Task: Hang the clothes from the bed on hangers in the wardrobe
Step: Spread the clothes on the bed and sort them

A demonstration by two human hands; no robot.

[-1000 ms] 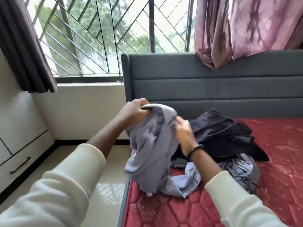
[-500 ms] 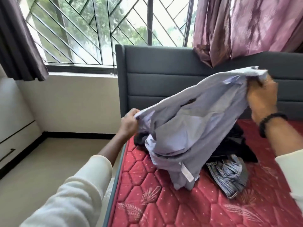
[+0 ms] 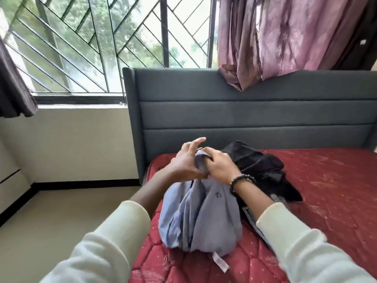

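Both arms reach forward from the bottom corners, cream sleeves pushed up off the forearms, and the hands meet in the middle above the near-left corner of the bed [image 3: 326, 180]. The left hand [image 3: 184, 163] is tilted up with its fingers [image 3: 195, 142] mostly straight and spread, palm pressed against the bunched top of the light blue shirt [image 3: 201, 217], so it looks more like it's steadying the fabric than grabbing it. The right hand [image 3: 219, 166], with a dark beaded bracelet [image 3: 241, 179] on the wrist, has its fingers curled over that same gathered bit, so it's clearly gripping the shirt.

The shirt hangs down from between the two hands in a loose bundle, its bottom end resting on the red quilted mattress right below them. It's lightly crumpled, with a tiny dark logo on the front and a white tag sticking out at the bottom edge.

Just beyond the right hand sits a heap of black clothing [image 3: 259, 168], and under the right forearm there's a striped garment [image 3: 258, 221] poking out, partly hidden.
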